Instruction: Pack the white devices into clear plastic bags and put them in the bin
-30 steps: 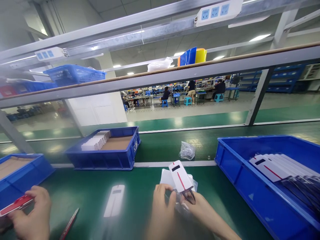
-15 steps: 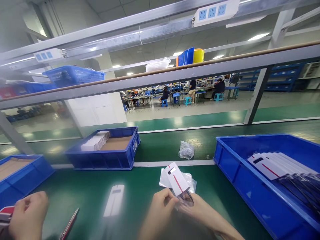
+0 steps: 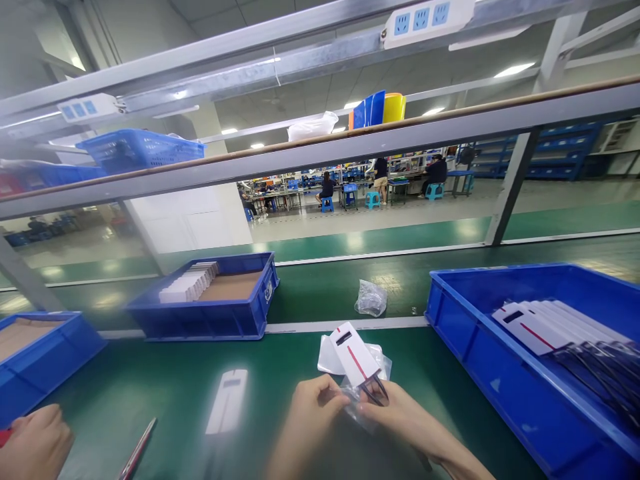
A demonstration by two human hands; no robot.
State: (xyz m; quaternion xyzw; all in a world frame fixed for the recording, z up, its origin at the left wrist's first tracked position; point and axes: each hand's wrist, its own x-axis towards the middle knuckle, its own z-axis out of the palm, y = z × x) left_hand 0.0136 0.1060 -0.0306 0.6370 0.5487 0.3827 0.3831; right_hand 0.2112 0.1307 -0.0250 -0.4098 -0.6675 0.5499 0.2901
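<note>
Black cable partly hidden by the right hand; left hand blurred toward the wrist; co-worker's hand and red item cut off at left edge; pen cropped by bottom edge.

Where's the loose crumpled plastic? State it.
In the head view, right of centre, the crumpled plastic lies on the tabletop just beyond the white strip, past the held white device and left of the rightmost blue bin.

Open tabletop left of hands, blue bin blocking right
</note>
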